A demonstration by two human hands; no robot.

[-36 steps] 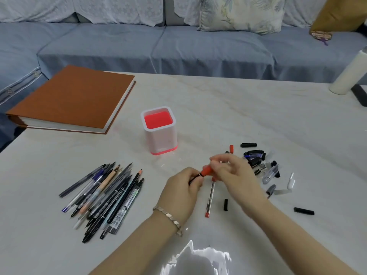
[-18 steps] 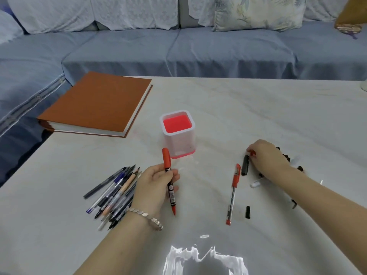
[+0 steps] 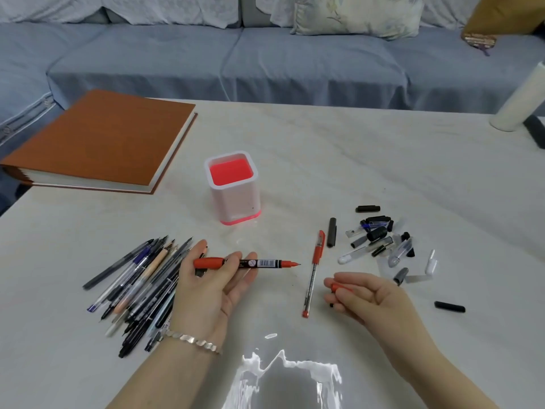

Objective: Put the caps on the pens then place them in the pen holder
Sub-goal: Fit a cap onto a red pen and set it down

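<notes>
My left hand (image 3: 211, 286) holds a double-ended red marker (image 3: 259, 263) level, its capped red end to the left and its bare red tip pointing right. A small red cap (image 3: 339, 287) sits pinched in the curled fingers of my right hand (image 3: 370, 299), a short way right of that tip. A capped red gel pen (image 3: 314, 271) lies on the table between both hands. The white pen holder (image 3: 236, 199) with a red inside stands behind them. Uncapped pens (image 3: 138, 278) lie heaped at the left, partly under my left hand. Loose caps (image 3: 380, 240) are scattered at the right.
A brown-covered book (image 3: 100, 140) lies at the table's back left. A white cylinder (image 3: 522, 101) stands at the far right edge. A blue sofa (image 3: 265, 60) runs behind the table. One black cap (image 3: 449, 307) lies apart, right of my right hand.
My left hand turned the marker from upright to level, tip pointing right. My right hand left the cap pile and came back toward me with a red cap pinched in it.
</notes>
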